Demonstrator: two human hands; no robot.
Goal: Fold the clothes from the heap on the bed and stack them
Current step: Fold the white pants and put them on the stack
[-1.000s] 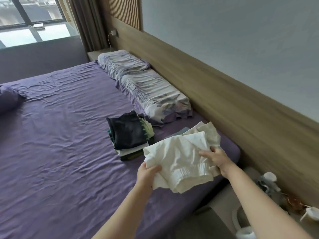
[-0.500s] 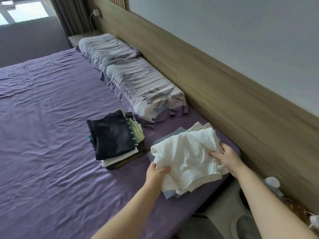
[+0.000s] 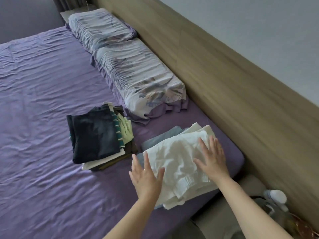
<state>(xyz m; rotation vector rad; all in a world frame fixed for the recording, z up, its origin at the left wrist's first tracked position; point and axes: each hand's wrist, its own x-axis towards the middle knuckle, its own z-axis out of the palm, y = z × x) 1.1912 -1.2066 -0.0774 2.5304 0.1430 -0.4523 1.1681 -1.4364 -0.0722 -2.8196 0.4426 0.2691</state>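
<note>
Purple sheets cover the bed [image 3: 43, 118], where a folded white garment [image 3: 179, 163] lies atop a bluish pile near the headboard. Left hand [image 3: 146, 176] and right hand [image 3: 211, 159] lie spread flat, apparently smoothing it. Another garment seemingly comes next, yet no heap shows. A dark stack [image 3: 96, 137] sits just beside; pillows [image 3: 131, 66] lie beyond.

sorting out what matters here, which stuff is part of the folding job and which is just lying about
Job: white garment under left hand and right hand; blue-grey clothes beneath it; dark-topped stack.
Lying about: two pillows; white-capped bottle.
</note>
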